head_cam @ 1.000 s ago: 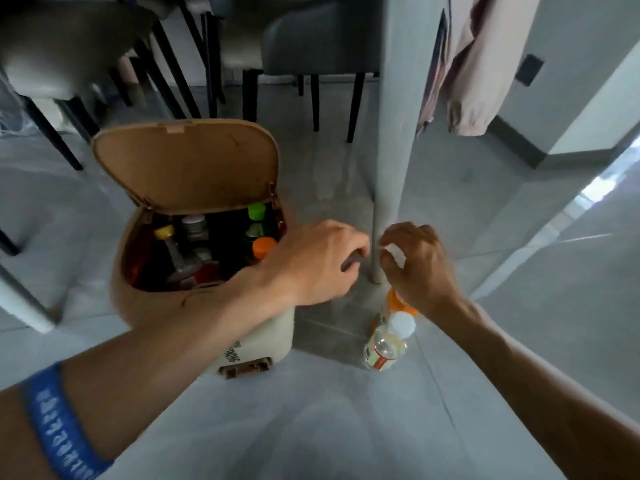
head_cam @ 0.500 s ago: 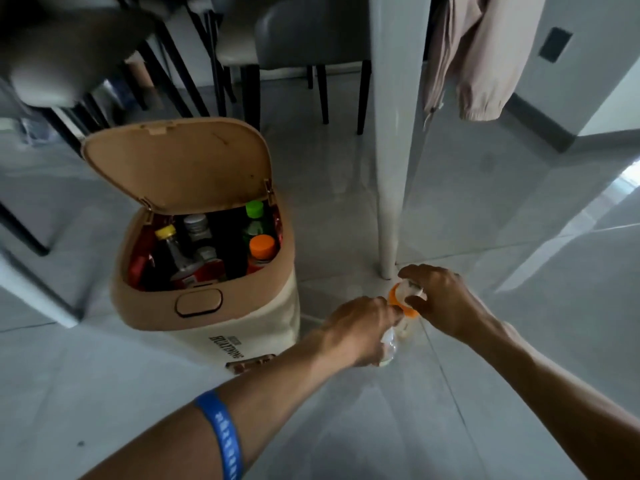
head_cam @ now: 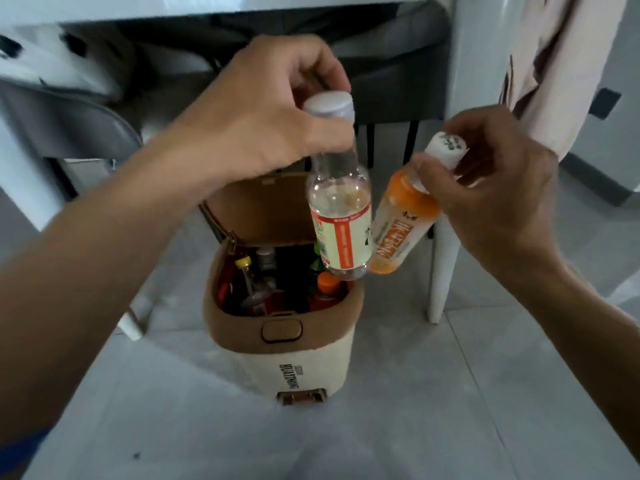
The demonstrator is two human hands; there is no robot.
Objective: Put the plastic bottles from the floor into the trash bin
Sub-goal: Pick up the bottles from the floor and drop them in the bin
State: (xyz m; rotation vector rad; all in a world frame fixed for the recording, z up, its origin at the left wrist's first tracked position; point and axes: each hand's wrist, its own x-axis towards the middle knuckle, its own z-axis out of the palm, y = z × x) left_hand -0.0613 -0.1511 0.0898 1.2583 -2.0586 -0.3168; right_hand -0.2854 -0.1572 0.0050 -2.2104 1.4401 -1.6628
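Note:
My left hand [head_cam: 263, 112] grips a clear plastic bottle [head_cam: 341, 216] with a white cap by its neck, hanging upright above the bin's right side. My right hand [head_cam: 498, 188] holds an orange bottle [head_cam: 398, 223] by its white cap, tilted, touching the clear one. Below them stands the tan and cream trash bin [head_cam: 291, 358] on the floor, its lid [head_cam: 263, 216] flipped up at the back. Several bottles with yellow, orange and green caps stand inside it.
A white table leg [head_cam: 440, 271] stands just right of the bin. Grey chairs [head_cam: 391, 77] and dark chair legs crowd the space behind. A pale pink garment [head_cam: 561, 64] hangs at the upper right. Grey floor tiles [head_cam: 450, 410] lie in front.
Both hands have lifted the two bottles off the floor beside the table leg and carried them left, above the open bin. The camera has risen with them.

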